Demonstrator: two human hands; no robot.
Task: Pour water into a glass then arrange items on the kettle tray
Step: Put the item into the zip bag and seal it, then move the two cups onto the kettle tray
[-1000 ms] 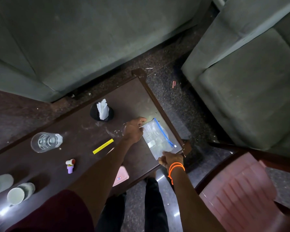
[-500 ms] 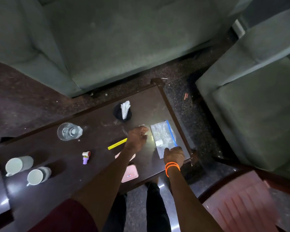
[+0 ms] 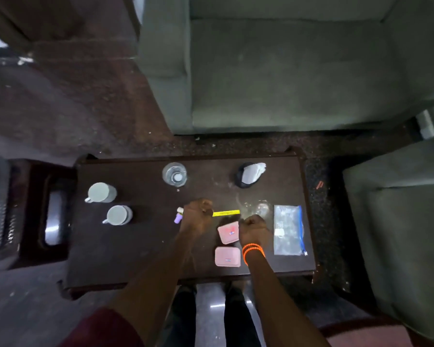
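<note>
On the dark wooden table (image 3: 135, 254), my left hand (image 3: 197, 214) is curled at the left end of a yellow stick sachet (image 3: 227, 213), pinching it. My right hand (image 3: 253, 227), with orange bands on the wrist, is closed on the right edge of a tilted pink packet (image 3: 228, 232). A second pink packet (image 3: 227, 257) lies flat below it. A clear water container (image 3: 174, 174) stands at the far edge. Two white mugs (image 3: 102, 192) (image 3: 118, 215) sit on the left. A small purple and white item (image 3: 178, 217) lies partly hidden by my left hand.
A zip bag with a blue seal (image 3: 287, 230) lies at the table's right end. A black holder with white tissue (image 3: 248, 174) stands at the back right. A dark tray-like stand (image 3: 53, 209) sits left of the table. Grey sofas surround the far and right sides.
Both hands left the zip bag and moved left. The left hand now reaches the yellow sachet, the right hand the upper pink packet. The view has swung to face the table squarely.
</note>
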